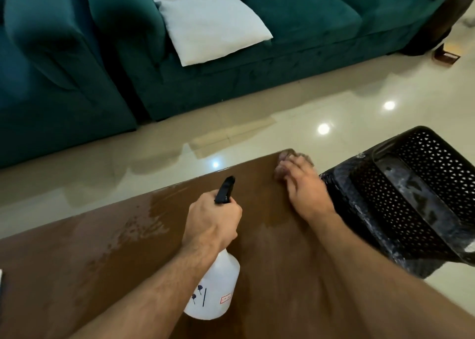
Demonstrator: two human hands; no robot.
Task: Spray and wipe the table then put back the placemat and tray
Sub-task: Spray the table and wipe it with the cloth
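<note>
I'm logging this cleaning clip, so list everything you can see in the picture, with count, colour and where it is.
table: one, brown, foreground, wet patches on its left part
spray bottle: one, white with black nozzle, over the table's middle
cloth: one, pale, blurred, at the table's far corner
basket: one, black, perforated, right of the table
sofa: one, dark green, across the back
cushion: one, white, on the sofa
floor: cream, glossy tiles
left hand: grips the bottle's neck
right hand: presses on the cloth
</note>
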